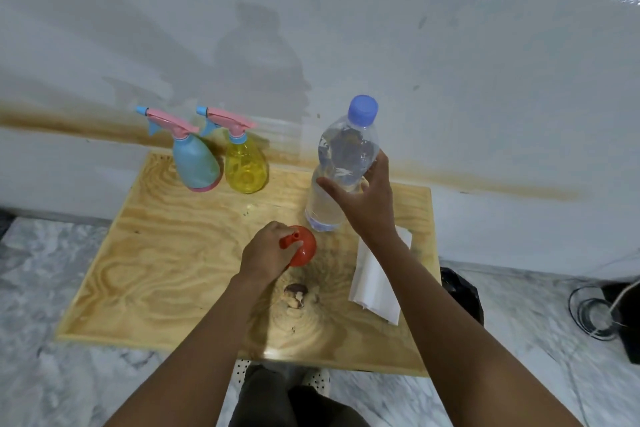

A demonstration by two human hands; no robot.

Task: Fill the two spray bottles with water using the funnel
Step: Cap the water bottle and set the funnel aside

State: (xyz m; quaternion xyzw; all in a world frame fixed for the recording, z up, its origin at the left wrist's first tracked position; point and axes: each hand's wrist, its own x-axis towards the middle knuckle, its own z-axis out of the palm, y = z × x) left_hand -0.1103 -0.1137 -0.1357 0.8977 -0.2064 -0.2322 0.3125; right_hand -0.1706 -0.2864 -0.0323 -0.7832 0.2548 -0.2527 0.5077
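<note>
Two spray bottles stand at the back left of the wooden table (145,253), both with pink trigger heads on: a blue spray bottle (195,163) and, touching it on the right, a yellow spray bottle (245,166). My left hand (266,255) grips the spout of a red funnel (304,250) that lies mouth-down on the table's middle. My right hand (363,198) wraps around a clear water bottle (341,163) with a blue cap on; it stands on the table, nearly full.
A folded white paper towel (377,282) lies at the right under my right forearm. A dark knot with crumbs (296,293) marks the wood near the front. A wall rises right behind the table. Black cables (592,314) lie on the marble floor at right.
</note>
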